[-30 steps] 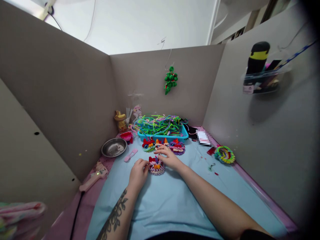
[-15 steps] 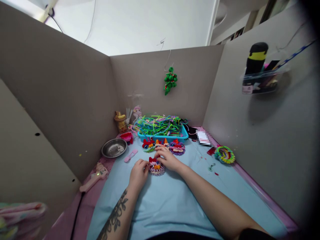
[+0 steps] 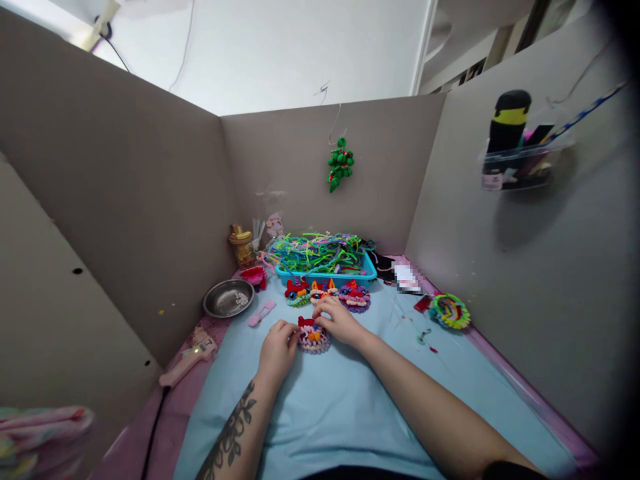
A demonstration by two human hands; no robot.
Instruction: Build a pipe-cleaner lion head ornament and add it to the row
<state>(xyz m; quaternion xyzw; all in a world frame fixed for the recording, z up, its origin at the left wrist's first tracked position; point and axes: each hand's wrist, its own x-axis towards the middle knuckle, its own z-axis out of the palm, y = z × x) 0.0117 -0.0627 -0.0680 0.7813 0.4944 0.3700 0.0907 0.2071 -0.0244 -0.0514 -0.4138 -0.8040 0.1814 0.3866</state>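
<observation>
On the blue cloth (image 3: 330, 400) lies a round yarn ornament (image 3: 315, 341) with a frilled pink and lilac edge, a red bow-like top and orange bits. My left hand (image 3: 278, 345) pinches its left edge between thumb and fingers. From the upper right, my right hand (image 3: 338, 320) has its fingers closed down on the top right of the same piece; whether a small part is between those fingertips is too small to see. Just behind stand similar pieces: one with a red top and green edge (image 3: 297, 293), an orange and white one (image 3: 324, 291), and a purple one (image 3: 355, 297).
A blue tray (image 3: 325, 276) heaped with coloured yarn stands at the back. To the left are a metal bowl (image 3: 229, 299), a pink clip-like piece (image 3: 262, 313) and a pink glue gun (image 3: 187, 363) with a cord. A green-yellow yarn ring (image 3: 450, 311) lies right, near grey partitions.
My right hand's fingers have shifted slightly on the ornament's top right. The left hand keeps its hold, and the view has tilted a little.
</observation>
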